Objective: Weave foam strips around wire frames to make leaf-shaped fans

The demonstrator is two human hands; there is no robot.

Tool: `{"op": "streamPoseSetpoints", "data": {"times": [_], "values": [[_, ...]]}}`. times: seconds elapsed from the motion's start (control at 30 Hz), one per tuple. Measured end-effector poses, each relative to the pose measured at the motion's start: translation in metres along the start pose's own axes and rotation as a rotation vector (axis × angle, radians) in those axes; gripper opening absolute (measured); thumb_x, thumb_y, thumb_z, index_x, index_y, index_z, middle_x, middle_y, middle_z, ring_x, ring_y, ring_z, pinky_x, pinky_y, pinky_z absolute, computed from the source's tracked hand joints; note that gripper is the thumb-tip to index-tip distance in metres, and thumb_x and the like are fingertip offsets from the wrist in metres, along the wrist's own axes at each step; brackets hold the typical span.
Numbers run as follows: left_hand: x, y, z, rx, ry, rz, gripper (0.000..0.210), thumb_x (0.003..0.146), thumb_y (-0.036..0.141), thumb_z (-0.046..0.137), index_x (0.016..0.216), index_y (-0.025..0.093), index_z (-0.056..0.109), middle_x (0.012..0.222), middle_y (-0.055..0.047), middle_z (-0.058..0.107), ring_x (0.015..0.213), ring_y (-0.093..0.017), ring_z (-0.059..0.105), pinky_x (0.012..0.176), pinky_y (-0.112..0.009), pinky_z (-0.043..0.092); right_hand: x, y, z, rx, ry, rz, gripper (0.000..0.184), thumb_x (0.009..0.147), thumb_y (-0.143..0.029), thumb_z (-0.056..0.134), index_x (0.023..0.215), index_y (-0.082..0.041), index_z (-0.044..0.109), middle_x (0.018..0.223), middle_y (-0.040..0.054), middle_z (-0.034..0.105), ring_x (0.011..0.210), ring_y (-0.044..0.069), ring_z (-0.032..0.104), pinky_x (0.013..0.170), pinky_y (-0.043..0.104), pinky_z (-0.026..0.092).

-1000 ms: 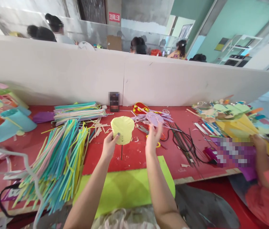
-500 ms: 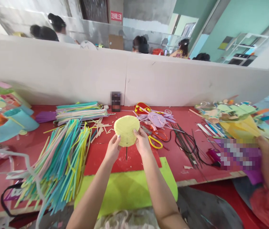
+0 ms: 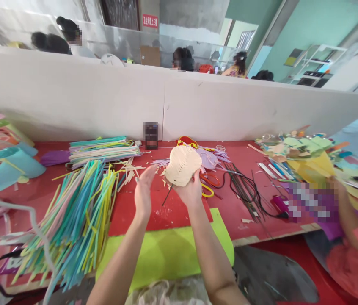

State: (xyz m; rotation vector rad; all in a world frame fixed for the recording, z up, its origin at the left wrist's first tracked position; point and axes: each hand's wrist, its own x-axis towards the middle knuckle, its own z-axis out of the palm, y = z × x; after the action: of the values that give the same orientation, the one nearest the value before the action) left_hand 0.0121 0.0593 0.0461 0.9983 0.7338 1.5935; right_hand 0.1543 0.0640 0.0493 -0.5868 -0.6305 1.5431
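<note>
A rounded, ridged pad (image 3: 183, 164) with a cream face hangs above the table, its thin dark wire stem (image 3: 167, 195) pointing down and left. My right hand (image 3: 191, 192) is closed on the pad's lower right edge; some of its fingers are hidden behind. To the left, apart from the pad, my left hand (image 3: 143, 190) is open with its fingers extended. Below both hands lies a red board (image 3: 156, 214). Small cream scraps (image 3: 163, 176) are scattered just behind it. Scissors with yellow handles (image 3: 209, 190) lie beside my right hand.
Bundled colourful fuzzy stems (image 3: 74, 216) cover the left side. Dark wires (image 3: 240, 186) and a black cable lie at right, near a co-worker's arm (image 3: 345, 203). A phone-like device (image 3: 150, 135) leans on the white partition (image 3: 103, 93). Green cloth (image 3: 163, 254) hangs over the front edge.
The pad has turned from its yellow face to a cream face and moved right. My left hand has let go of it and opened; my right hand still holds it.
</note>
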Motion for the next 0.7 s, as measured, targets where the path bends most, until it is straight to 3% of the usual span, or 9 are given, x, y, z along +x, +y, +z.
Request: {"op": "streamPoseSetpoints", "data": {"times": [0.07,0.13,0.23,0.37,0.43,0.5,0.63,0.67,0.7], "values": [[0.008,-0.005,-0.012,0.019,0.023,-0.059,0.055,0.084,0.059,0.040,0.122,0.022,0.056,0.134,-0.010,0.051,0.127,-0.022,0.043,0.107,-0.039,0.030,-0.001,-0.003,-0.005,0.001,0.018,-0.017,0.067,0.083,-0.071,0.022,0.132,-0.030,0.042,0.141,0.0018,0.043,0.120,0.022,0.051,0.092,0.046,0.045],[0.012,-0.015,-0.018,0.018,-0.028,-0.243,0.056,0.080,0.057,0.048,0.122,0.021,0.055,0.132,-0.012,0.053,0.122,-0.026,0.048,0.101,-0.043,0.037,0.000,0.002,-0.010,-0.035,0.055,-0.015,0.065,0.083,-0.070,0.025,0.131,-0.029,0.044,0.140,0.0023,0.045,0.120,0.023,0.051,0.092,0.046,0.046],[0.008,-0.031,-0.015,-0.043,-0.088,-0.413,0.056,0.073,0.047,0.064,0.121,0.020,0.056,0.127,-0.013,0.057,0.115,-0.029,0.054,0.094,-0.042,0.045,0.005,0.017,-0.014,-0.137,0.057,-0.018,0.061,0.083,-0.067,0.034,0.128,-0.027,0.048,0.134,0.0039,0.052,0.118,0.024,0.053,0.092,0.046,0.047],[0.003,-0.044,-0.010,-0.108,-0.011,-0.393,0.053,0.063,0.033,0.076,0.111,0.016,0.061,0.119,-0.012,0.063,0.110,-0.028,0.058,0.093,-0.040,0.046,0.003,0.019,-0.013,-0.497,0.142,-0.160,0.048,0.079,-0.048,0.057,0.120,-0.024,0.056,0.129,0.0054,0.055,0.124,0.023,0.047,0.102,0.042,0.039],[0.004,-0.045,-0.014,-0.117,0.035,-0.376,0.053,0.060,0.031,0.078,0.108,0.015,0.062,0.117,-0.011,0.064,0.109,-0.027,0.059,0.094,-0.040,0.045,-0.004,0.007,-0.009,-0.657,0.265,-0.336,0.048,0.078,-0.040,0.061,0.123,-0.024,0.054,0.137,0.0053,0.048,0.130,0.021,0.040,0.108,0.041,0.032],[0.006,-0.044,-0.019,-0.116,0.058,-0.393,0.052,0.058,0.030,0.079,0.105,0.015,0.063,0.114,-0.011,0.065,0.107,-0.027,0.060,0.093,-0.039,0.046,-0.014,-0.009,-0.005,-0.681,0.271,-0.453,0.050,0.081,-0.037,0.059,0.128,-0.025,0.049,0.143,0.0048,0.041,0.132,0.020,0.037,0.109,0.040,0.030],[0.004,-0.041,-0.025,-0.106,0.032,-0.456,0.049,0.055,0.030,0.080,0.098,0.013,0.065,0.101,-0.011,0.070,0.094,-0.026,0.065,0.086,-0.038,0.049,-0.020,-0.034,-0.002,-0.592,-0.101,-0.080,0.043,0.081,-0.035,0.057,0.120,-0.019,0.056,0.132,0.0118,0.052,0.124,0.026,0.046,0.095,0.043,0.044],[0.003,-0.041,-0.025,-0.102,0.012,-0.466,0.048,0.054,0.030,0.080,0.096,0.013,0.066,0.098,-0.011,0.070,0.091,-0.026,0.066,0.084,-0.038,0.049,-0.017,-0.038,-0.002,-0.599,-0.091,-0.050,0.043,0.077,-0.032,0.061,0.118,-0.017,0.058,0.130,0.0130,0.054,0.125,0.027,0.046,0.093,0.043,0.046],[0.002,-0.041,-0.025,-0.097,-0.008,-0.473,0.047,0.054,0.030,0.080,0.095,0.013,0.066,0.097,-0.011,0.071,0.090,-0.026,0.066,0.083,-0.038,0.049,-0.014,-0.042,-0.003,-0.612,0.041,-0.134,0.043,0.076,-0.030,0.062,0.116,-0.016,0.058,0.129,0.0133,0.054,0.125,0.026,0.045,0.091,0.042,0.046]]}}
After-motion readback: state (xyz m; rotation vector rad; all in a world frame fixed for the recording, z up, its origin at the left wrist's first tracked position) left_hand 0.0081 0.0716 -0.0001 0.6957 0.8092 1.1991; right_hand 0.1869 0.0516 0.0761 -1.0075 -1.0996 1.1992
